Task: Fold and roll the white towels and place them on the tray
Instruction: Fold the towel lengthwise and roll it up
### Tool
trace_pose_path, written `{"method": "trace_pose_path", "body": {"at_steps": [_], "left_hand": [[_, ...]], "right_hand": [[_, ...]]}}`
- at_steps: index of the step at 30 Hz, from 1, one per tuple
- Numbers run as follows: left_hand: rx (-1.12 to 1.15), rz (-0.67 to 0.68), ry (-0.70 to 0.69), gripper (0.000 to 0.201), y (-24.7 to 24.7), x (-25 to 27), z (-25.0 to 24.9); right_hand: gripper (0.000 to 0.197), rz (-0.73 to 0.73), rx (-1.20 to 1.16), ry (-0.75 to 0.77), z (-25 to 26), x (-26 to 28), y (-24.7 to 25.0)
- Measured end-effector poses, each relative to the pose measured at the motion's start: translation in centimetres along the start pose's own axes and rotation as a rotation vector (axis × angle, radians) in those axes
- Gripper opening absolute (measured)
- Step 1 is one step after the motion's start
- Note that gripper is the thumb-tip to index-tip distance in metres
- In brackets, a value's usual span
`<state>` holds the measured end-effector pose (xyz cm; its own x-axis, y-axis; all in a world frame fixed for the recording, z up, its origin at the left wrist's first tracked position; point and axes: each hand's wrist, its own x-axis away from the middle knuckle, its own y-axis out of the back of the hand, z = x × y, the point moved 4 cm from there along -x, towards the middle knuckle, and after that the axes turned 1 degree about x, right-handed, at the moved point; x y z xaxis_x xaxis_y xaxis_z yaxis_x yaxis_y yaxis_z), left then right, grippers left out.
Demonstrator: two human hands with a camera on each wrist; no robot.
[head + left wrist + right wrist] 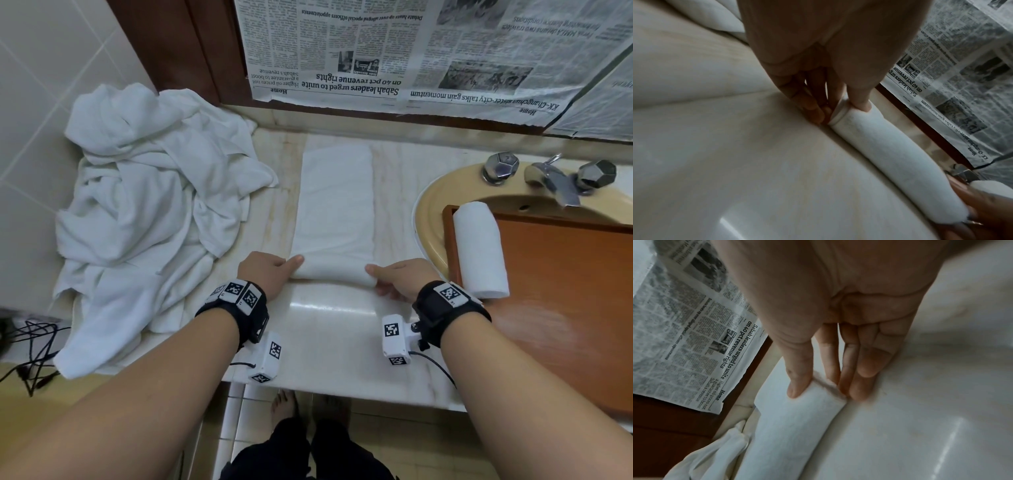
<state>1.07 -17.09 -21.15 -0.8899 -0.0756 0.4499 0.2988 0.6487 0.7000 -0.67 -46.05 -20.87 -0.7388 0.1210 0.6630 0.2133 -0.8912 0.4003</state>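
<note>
A folded white towel (334, 202) lies lengthwise on the marble counter, its near end rolled into a thin tube (888, 152). My left hand (274, 270) pinches the tube's left end, thumb on top (861, 104) and fingers at the end face. My right hand (397, 279) pinches the right end (818, 395) the same way, thumb on top, fingers against the counter. One finished rolled towel (479, 250) lies at the left edge of the brown wooden tray (565, 294), which sits over the sink.
A heap of crumpled white towels (147, 212) covers the counter's left side. The beige sink (431, 212) with chrome taps (548, 174) is at the right. Newspaper (411, 51) hangs on the back wall. Cables (30, 342) lie at the far left.
</note>
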Motion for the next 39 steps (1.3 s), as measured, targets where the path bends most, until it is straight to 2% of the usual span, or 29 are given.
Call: {"method": "trace_pose_path", "body": {"at_steps": [4,8,13,16,20,21,22,25,27,33,39], "left_hand": [[0.006,-0.009,0.089,0.064,0.2,-1.1,-0.3],[0.002,-0.070,0.095,0.053,0.5,-1.4,-1.1],[0.130,-0.205,-0.060,0.018,0.4,-0.3,-2.1],[0.023,-0.220,-0.245,0.020,-0.2,0.6,-2.6],[-0.133,-0.199,-0.405,0.033,-1.4,1.4,-2.1],[-0.166,-0.206,-0.436,0.034,-1.6,1.7,-2.0],[-0.197,-0.215,-0.465,0.034,-1.8,2.0,-1.9],[-0.262,-0.191,-0.504,0.045,-2.2,2.3,-1.0],[-0.263,-0.152,-0.486,0.048,-2.0,2.2,-0.8],[-0.273,-0.107,-0.485,0.048,-1.1,1.9,-0.8],[-0.165,-0.121,-0.395,0.052,-1.1,1.9,0.3]], "right_hand": [[0.042,-0.046,0.008,0.004,0.8,-0.4,-0.1],[0.021,-0.175,-0.090,0.186,0.9,0.1,-0.1],[0.005,-0.249,0.119,0.391,0.8,0.8,-0.8],[0.016,-0.263,0.232,0.467,0.6,1.3,-1.5],[0.070,-0.144,0.314,0.437,-0.2,1.2,-2.1],[0.078,-0.112,0.354,0.426,-0.4,0.9,-2.3],[0.078,-0.097,0.398,0.420,-0.5,0.7,-2.4],[0.052,-0.128,0.473,0.406,-0.6,0.5,-2.4],[0.045,-0.136,0.501,0.385,-0.7,0.6,-2.4],[0.052,-0.170,0.579,0.326,-0.7,1.0,-2.0],[0.054,-0.172,0.559,0.296,-1.1,1.6,-1.9]]}}
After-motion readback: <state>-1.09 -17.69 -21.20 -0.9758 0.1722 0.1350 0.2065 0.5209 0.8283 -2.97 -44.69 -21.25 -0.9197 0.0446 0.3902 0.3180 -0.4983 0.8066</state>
